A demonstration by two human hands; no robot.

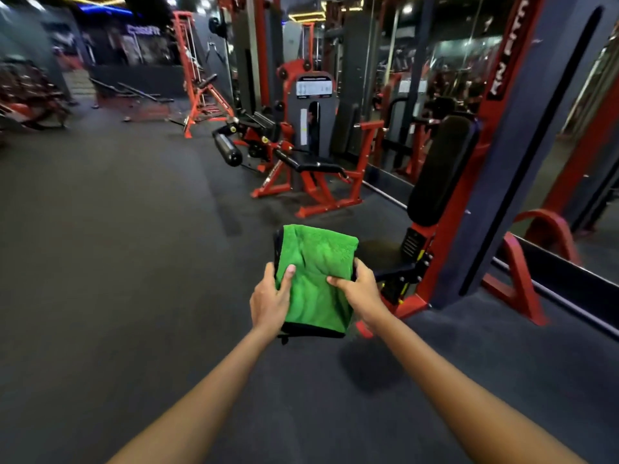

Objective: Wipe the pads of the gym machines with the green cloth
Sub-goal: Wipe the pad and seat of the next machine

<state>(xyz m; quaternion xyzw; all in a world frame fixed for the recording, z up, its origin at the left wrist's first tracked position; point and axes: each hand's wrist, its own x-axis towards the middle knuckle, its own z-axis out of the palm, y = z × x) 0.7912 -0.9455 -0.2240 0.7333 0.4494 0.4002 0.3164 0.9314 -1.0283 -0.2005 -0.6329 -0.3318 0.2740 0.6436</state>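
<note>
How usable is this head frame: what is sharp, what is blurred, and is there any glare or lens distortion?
Head view: the green cloth and both hands, left and right, are fairly sharp; the far gym at upper left is smeared; the mirror wall carries bright ceiling-light reflections; the red frame post leans with wide-angle distortion; lighting is dim, with a soft shadow on the floor under the cloth.

Single head-worn wide-angle view, angled forward and down over outstretched arms, gym floor [134,262] beyond.
</note>
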